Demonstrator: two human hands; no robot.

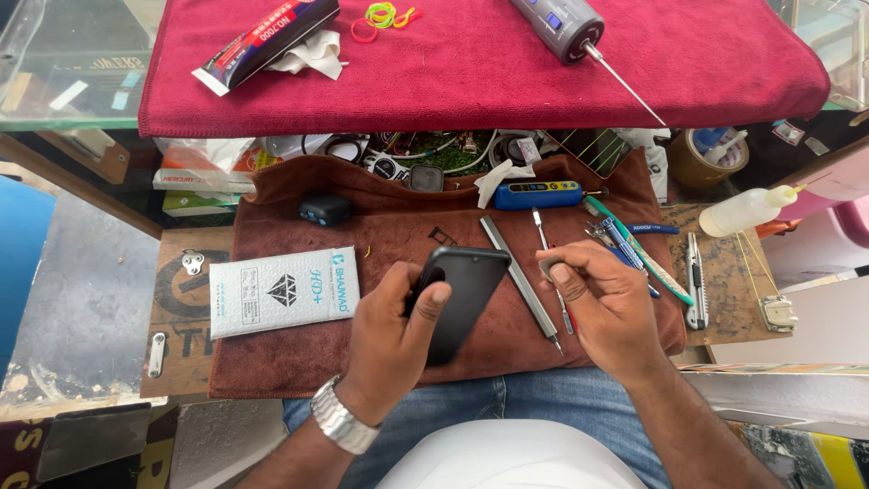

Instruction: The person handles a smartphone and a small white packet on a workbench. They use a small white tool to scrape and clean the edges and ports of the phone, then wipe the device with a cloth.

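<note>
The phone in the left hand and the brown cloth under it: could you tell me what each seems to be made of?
The phone, held in the left hand, looks like smooth black glass or glossy plastic: its face is dark with a soft sheen along the edge. Which of the two is unclear. The brown cloth looks like soft napped fabric, perhaps microfibre or suede-like: matt, with folds at its upper edge.

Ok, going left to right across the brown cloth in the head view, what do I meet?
White packet → left hand → black phone → grey metal bar → right hand → toothbrush → utility knife.
</note>
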